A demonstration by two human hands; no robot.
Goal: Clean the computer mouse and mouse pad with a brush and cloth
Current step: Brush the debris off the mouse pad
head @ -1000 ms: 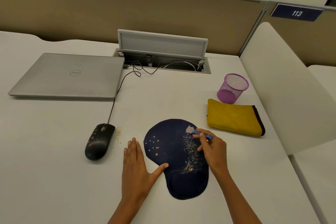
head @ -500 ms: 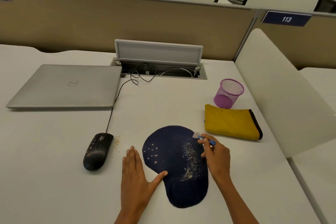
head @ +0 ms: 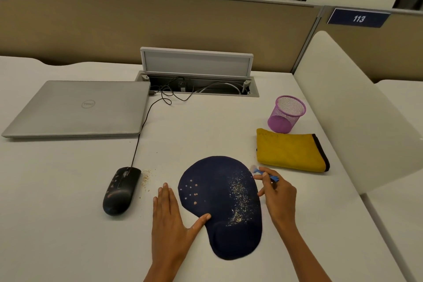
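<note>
Nearest the camera, on the white counter (head: pixel 68 224), the left hand (head: pixel 170 220) lies flat, fingers straight and together, thumb spread and touching the left edge of the mouse pad (head: pixel 217 181). It holds nothing. The dark blue pad carries a band of pale crumbs (head: pixel 239 199) down its right half and a few pinkish specks (head: pixel 191 191) at its left. At 3 o'clock of the pad, the right hand (head: pixel 278 194) pinches a small blue brush (head: pixel 272 177) between curled fingers; the whitish bristle end sits at the pad's upper right edge, and contact cannot be confirmed. At 9 o'clock of the pad, apart from it, the black wired mouse (head: pixel 121 191) rests on the counter, specks on its shell, loose crumbs just beside its right side. At 1 o'clock of the pad lies a folded yellow cloth (head: pixel 290 151); just beyond it stands a purple mesh cup (head: pixel 286 113). Farther, at 10 o'clock, a closed silver laptop (head: pixel 80 107). Farthest, an open cable tray (head: pixel 196 86) against the partition.
</note>
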